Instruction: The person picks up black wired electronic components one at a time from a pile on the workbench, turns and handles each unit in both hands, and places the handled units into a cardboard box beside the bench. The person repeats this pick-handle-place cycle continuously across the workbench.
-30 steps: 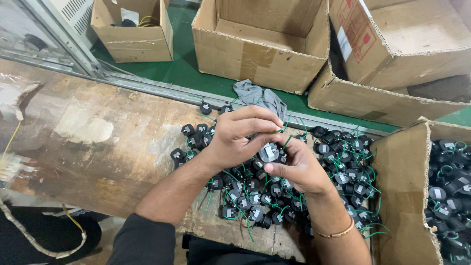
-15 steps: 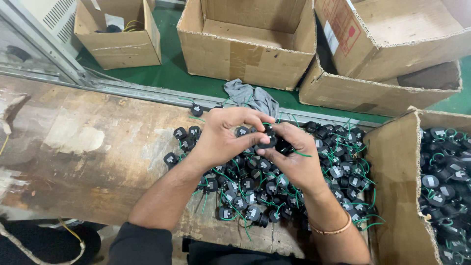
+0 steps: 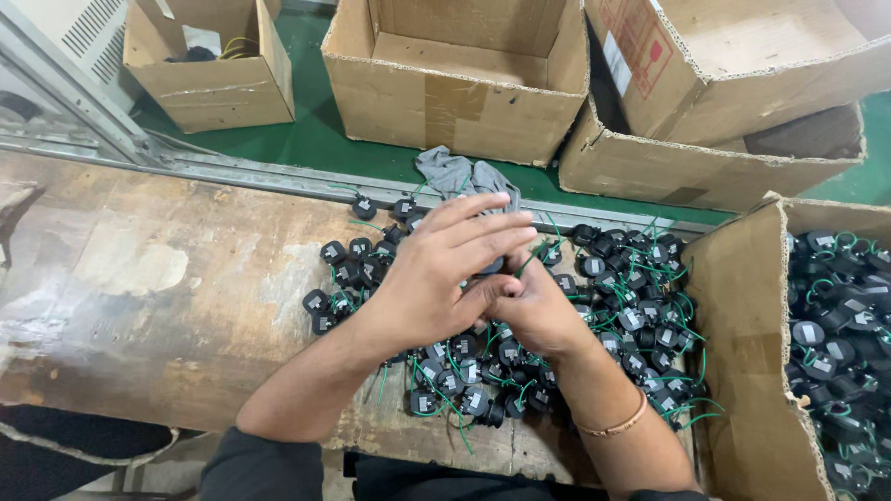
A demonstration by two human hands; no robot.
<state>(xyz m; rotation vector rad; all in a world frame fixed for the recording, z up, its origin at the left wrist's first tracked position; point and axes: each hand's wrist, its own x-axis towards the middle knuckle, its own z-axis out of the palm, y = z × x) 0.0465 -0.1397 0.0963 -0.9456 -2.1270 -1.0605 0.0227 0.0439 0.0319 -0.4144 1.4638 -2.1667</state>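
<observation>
A pile of small black round parts with green wires (image 3: 640, 306) lies spread on the worn wooden bench (image 3: 158, 278). Both hands meet over the middle of that pile. My left hand (image 3: 436, 274) lies across my right hand (image 3: 538, 311), fingers stretched out toward the right. Between them sits one black part (image 3: 492, 267), mostly hidden, with a green wire (image 3: 531, 260) sticking out past the fingertips. My right hand, with a thin bracelet on its wrist, curls around the part from below.
An open cardboard box (image 3: 742, 371) full of the same black parts stands at the right. A grey cloth (image 3: 455, 172) lies at the bench's far edge. Three cardboard boxes (image 3: 464, 102) sit on the green floor beyond. A metal rail (image 3: 232, 172) runs along the back.
The hands have closed over the black part, which showed its face between the fingers a second ago. My left fingers now lie flat across the right hand. The view has shifted slightly.
</observation>
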